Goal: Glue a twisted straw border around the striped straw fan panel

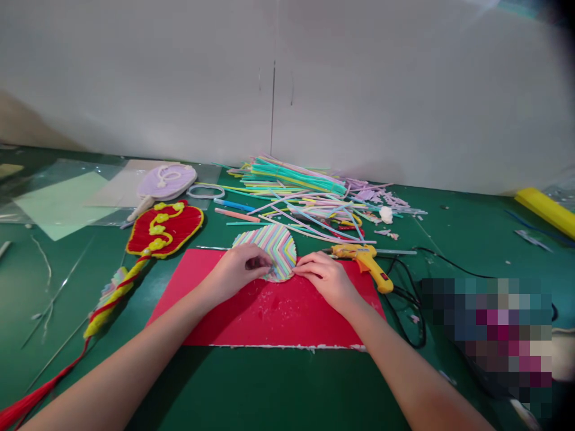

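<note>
- The striped pastel disc of fuzzy stems (pixel 282 242) lay across the far edge of a flat red rectangular board (pixel 274 323), on the green tabletop (pixel 265 389).
- The left hand (pixel 236 263) was at the disc's lower left, thumb and forefinger curved with a gap behind the tips; whether they pinched the disc could not be told.
- The right hand (pixel 326 276) had its thumb and fingertips drawn close together at the disc's right rim; whether they gripped it could not be told.
- A yellow glue gun (pixel 369 260) lay just right of the right hand.
- Loose pastel fuzzy stems (pixel 296 176) lay heaped beyond the disc.
- A red fan-shaped piece with yellow trim (pixel 141 232) lay to the left, near a lilac fan-shaped piece (pixel 177 187).
</note>
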Motion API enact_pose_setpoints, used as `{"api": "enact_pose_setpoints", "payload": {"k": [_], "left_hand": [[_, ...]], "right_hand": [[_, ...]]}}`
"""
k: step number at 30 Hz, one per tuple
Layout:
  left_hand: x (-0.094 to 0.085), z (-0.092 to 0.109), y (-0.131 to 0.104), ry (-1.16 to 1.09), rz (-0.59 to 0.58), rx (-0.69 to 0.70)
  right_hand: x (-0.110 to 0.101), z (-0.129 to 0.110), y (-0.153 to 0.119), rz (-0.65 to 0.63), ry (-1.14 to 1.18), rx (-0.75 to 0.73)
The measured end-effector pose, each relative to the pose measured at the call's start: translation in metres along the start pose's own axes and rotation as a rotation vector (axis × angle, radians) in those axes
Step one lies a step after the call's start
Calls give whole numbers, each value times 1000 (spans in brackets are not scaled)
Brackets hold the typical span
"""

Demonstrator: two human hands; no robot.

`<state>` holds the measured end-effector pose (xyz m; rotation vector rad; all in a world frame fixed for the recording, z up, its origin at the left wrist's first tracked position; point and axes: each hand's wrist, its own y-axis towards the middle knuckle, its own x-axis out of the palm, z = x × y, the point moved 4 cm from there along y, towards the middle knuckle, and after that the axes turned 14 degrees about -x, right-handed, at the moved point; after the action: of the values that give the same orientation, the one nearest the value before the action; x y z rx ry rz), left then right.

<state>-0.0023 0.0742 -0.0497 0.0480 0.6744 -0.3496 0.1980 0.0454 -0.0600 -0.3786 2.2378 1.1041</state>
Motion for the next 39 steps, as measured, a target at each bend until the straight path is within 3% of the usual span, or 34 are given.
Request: {"api": "enact_pose_setpoints", "payload": {"k": [6,12,21,28,39], "left_hand": [[5,-6,8,23,-24,-8],[5,-1,8,101,-74,85],[3,-3,27,120,-256,-175],[4,6,35,272,-299,-218],[2,6,34,219,-360,-211]], "right_hand": [[0,-1,0,-6,-8,-3],[0,0,0,-9,-2,2],[0,1,0,-10,4,11],[-1,0,1,-30,13,33],[0,0,0,-21,2,13]]}}
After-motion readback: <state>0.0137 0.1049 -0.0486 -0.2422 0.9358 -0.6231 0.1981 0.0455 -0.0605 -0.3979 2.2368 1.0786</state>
